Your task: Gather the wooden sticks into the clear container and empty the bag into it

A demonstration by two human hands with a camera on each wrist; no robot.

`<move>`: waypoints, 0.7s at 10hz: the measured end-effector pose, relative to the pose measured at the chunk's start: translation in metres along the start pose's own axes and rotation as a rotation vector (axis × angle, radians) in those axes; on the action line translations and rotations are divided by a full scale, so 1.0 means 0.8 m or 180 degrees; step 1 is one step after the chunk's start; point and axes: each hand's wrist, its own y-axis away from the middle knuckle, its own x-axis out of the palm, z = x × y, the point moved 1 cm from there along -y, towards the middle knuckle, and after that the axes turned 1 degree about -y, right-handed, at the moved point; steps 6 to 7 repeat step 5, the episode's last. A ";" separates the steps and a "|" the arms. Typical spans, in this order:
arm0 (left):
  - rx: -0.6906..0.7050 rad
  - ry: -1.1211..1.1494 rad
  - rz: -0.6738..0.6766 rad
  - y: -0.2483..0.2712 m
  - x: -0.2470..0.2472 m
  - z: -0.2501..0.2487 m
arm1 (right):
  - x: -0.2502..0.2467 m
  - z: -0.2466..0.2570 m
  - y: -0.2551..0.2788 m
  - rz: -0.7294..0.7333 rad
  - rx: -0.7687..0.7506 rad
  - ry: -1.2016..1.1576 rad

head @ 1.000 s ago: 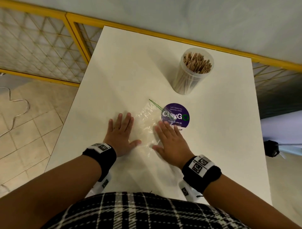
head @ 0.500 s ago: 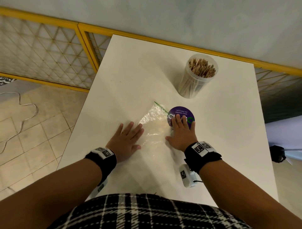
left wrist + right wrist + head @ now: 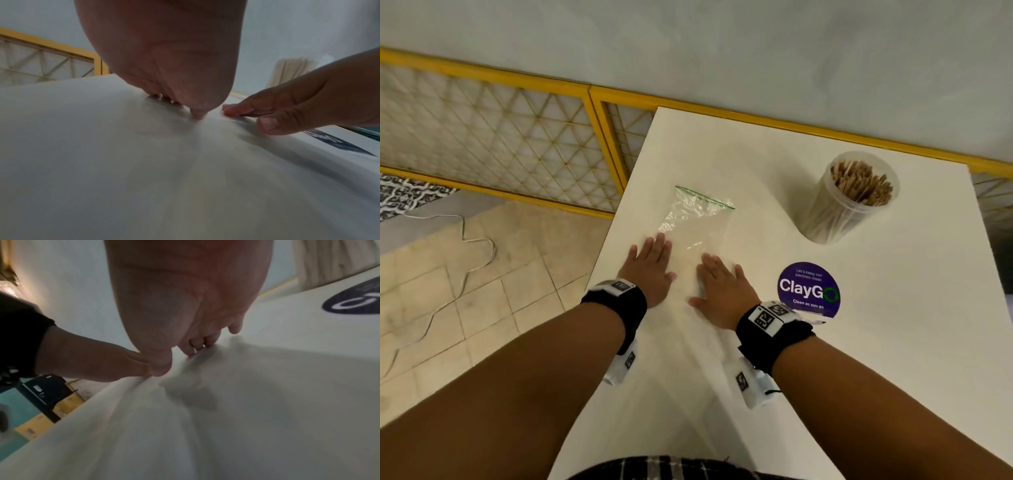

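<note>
A clear plastic bag [image 3: 697,222] with a green zip edge lies flat and empty on the white table [image 3: 876,342]. My left hand [image 3: 654,260] rests flat with straight fingers on the bag's near left part. My right hand [image 3: 719,284] presses flat on its near right part. The clear container [image 3: 849,198], full of wooden sticks [image 3: 861,181], stands upright at the far right. In the left wrist view, my left hand [image 3: 197,112] touches the table, with my right hand [image 3: 257,116] just to its right. In the right wrist view, my right hand [image 3: 180,356] touches the bag's film.
A round purple ClayGo sticker [image 3: 809,291] is on the table, right of my right hand. A yellow-framed mesh fence [image 3: 500,144] runs behind and to the left. The table's left edge [image 3: 602,246] is close to my left hand, with tiled floor and a cable [image 3: 465,270] below.
My right hand has come back off the purple sticker to the left, onto the bag. The bag now lies left of the sticker instead of overlapping it. My left hand stays flat on it.
</note>
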 end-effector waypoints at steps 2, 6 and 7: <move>-0.0047 0.0330 -0.0037 -0.041 -0.013 0.017 | -0.021 -0.010 -0.047 -0.0097 0.0011 -0.0117; 0.0626 0.0757 -0.1362 0.018 -0.001 0.012 | -0.018 -0.015 0.030 -0.0788 -0.0385 0.0058; 0.0626 0.0757 -0.1362 0.018 -0.001 0.012 | -0.018 -0.015 0.030 -0.0788 -0.0385 0.0058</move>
